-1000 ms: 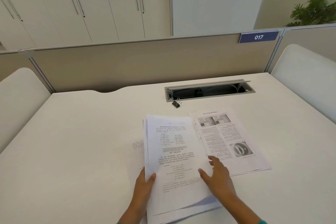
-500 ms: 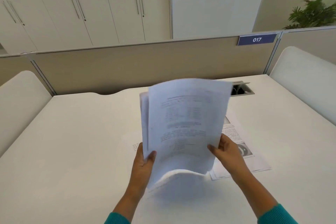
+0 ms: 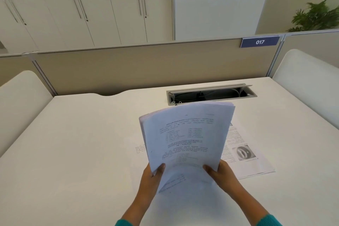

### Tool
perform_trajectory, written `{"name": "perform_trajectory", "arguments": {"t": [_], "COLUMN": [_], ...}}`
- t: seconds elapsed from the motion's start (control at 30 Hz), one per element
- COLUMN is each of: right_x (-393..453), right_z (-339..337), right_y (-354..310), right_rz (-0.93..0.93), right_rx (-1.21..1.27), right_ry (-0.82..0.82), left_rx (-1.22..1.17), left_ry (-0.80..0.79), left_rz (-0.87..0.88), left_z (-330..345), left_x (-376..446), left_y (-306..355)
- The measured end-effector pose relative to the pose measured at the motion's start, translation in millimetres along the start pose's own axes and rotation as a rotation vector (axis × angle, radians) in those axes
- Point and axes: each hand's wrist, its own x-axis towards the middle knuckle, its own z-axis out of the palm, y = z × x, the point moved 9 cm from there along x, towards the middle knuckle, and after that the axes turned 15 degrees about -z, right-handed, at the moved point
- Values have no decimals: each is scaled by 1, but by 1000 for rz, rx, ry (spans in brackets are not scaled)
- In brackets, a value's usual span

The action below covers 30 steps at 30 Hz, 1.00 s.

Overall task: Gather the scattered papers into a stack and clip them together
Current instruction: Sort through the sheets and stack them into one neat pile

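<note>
At centre frame, a stack of papers stands tilted above the desk, bottom edge bowed. Left hand grips its lower-left edge, thumb over the front; right hand grips the lower-right corner the same way — both grips closed round the sheets. Just right of the stack, partly behind it, another printed sheet w/ a photo lies flat on the desk. A bit of a third page shows at the stack's left. Cable tray sits open further up the frame.
</note>
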Motion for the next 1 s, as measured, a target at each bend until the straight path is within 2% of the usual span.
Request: {"name": "perform_trajectory", "arguments": {"t": [0.13,0.2,0.33,0.47,0.53,0.8,1.0], "right_x": [3,5,6,1,-1,-3,-4], "right_z": [-4,-4,-9,-5,1,11,11], "right_y": [1,0,9,31,40,50,49], "right_rz": [-5,-22,30,136,178,252,258], "right_rx": [26,60,47,-29,-62,-125,-144], "right_ry": [39,33,56,30,-8,-78,-90], "left_rx": [-63,-54,89,451,472,23,-93], "left_ry": [25,90,315,619,693,631,497], "left_rz": [-6,-7,-107,-342,-386,-431,-433], "left_z": [-5,-10,-32,-71,-82,-85,-77], "left_x": [0,4,13,15,11,15,27], "left_y": [2,3,-7,-36,-44,-60,-58]}}
